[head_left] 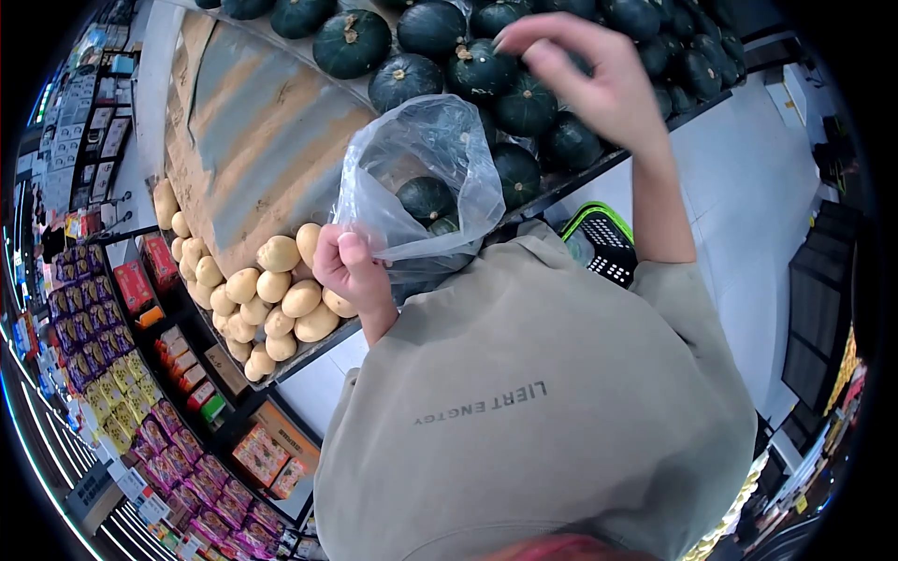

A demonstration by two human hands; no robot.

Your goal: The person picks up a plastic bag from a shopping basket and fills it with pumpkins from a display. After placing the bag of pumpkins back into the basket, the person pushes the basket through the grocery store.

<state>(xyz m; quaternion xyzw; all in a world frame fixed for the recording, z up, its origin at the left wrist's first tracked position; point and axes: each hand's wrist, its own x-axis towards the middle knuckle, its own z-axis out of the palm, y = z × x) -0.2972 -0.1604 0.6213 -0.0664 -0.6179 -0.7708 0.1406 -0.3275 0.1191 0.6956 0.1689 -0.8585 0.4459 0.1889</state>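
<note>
A clear plastic bag [351, 192] hangs with its mouth open, and my left hand [353, 266] pinches its rim. Inside the bag lies a dark green squash [426, 199], with part of another below it. My right hand [585, 75] is raised over the pile of dark green squashes [527, 105], its fingers bent and apart, holding nothing. The nearest squash to its fingertips is a round one [479, 69] with a pale stem.
Pale potatoes [273, 285] are heaped left of the bag, beside a brown paper-lined surface [262, 131]. A black and green basket [603, 245] is beyond the stand's edge. Shelves of packaged goods [122, 393] line the left.
</note>
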